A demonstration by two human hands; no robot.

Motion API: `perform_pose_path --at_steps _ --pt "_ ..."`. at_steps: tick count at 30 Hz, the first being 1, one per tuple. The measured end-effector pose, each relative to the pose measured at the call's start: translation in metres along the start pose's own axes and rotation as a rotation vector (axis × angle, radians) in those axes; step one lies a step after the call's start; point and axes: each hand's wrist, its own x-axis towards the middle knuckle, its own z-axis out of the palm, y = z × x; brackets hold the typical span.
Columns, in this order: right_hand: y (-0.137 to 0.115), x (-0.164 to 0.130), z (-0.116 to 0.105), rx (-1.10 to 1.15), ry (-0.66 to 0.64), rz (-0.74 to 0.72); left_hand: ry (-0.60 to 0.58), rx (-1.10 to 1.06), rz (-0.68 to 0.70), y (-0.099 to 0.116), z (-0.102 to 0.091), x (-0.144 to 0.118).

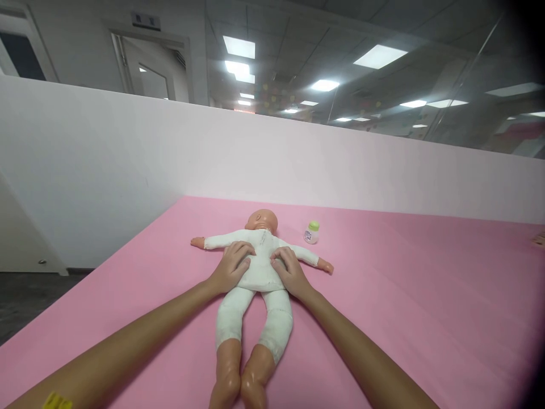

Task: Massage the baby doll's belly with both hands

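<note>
A baby doll [260,271] with a white cloth body lies stretched out on the pink tabletop. Its bald head [264,220] points away from me, with an ear showing and the face out of sight. My left hand [234,264] rests on the left side of the doll's torso, fingers apart and slightly bent. On the torso's right side lies my right hand [292,270], its fingers loosely curved over the cloth. Neither hand lifts the doll. Beyond the doll's right arm stands a small clear bottle [311,233] with a light green cap.
The pink tabletop [404,295] reaches to a low white partition [298,165] at the back and left. Glass rises above the partition. A skin-coloured object [539,238], cut off and unclear, shows at the far right edge. A door [147,68] is at the back left.
</note>
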Motion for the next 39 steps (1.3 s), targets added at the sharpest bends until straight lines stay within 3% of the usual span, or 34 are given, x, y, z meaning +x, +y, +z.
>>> perform_pose_path --at_steps 10,20,29,39 --pt "0.008 -0.004 0.003 -0.062 -0.041 -0.022 -0.009 0.011 0.002 0.0 -0.001 -0.001" --pt "0.007 -0.006 0.001 -0.022 -0.12 0.033 -0.158 0.044 0.036 0.007 -0.007 -0.002" --pt "0.005 -0.004 -0.001 -0.016 -0.129 0.059 -0.11 0.002 0.054 0.002 -0.004 -0.002" --pt "-0.006 0.001 -0.002 -0.01 -0.06 -0.022 -0.077 0.026 -0.014 0.002 -0.004 -0.001"
